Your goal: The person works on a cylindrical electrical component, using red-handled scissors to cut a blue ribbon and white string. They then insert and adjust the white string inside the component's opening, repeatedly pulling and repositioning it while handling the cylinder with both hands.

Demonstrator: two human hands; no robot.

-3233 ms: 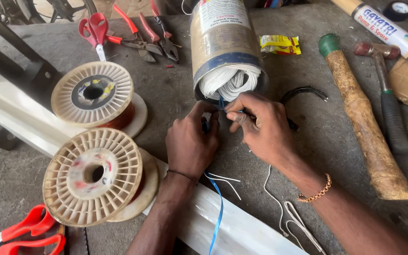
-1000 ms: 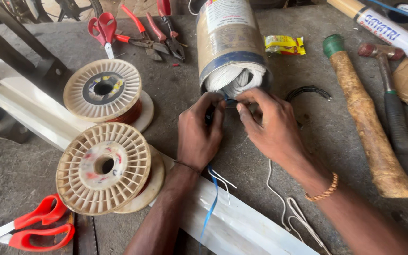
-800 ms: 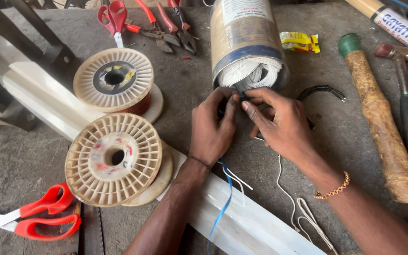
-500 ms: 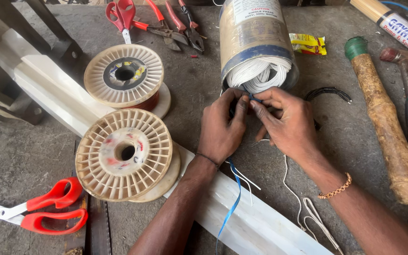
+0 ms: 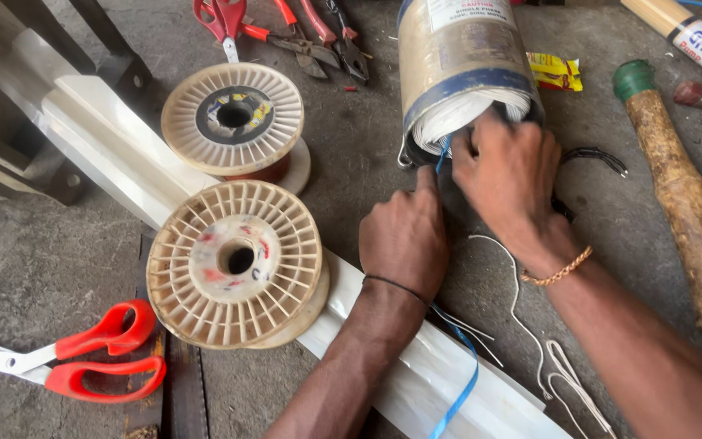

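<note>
While both hands work at its open end, the motor cylinder (image 5: pixel 461 57) lies on its side on the grey desk (image 5: pixel 367 146), near the top middle of the view. Its metal shell is dull and scuffed, with a blue band near the mouth and a pale label farther up; white windings (image 5: pixel 469 114) pack the mouth in tight layers. The right hand (image 5: pixel 509 175) presses against those windings, fingers curled together on them, though what they pinch I cannot tell. The left hand (image 5: pixel 404 236) rests just below the mouth, fingers folded, thumb pointing up beside a thin blue strip (image 5: pixel 442 154) that hangs from the opening. Two cream wire spools (image 5: pixel 233 260) sit to the left, on a long white sheet (image 5: pixel 99 138).
</note>
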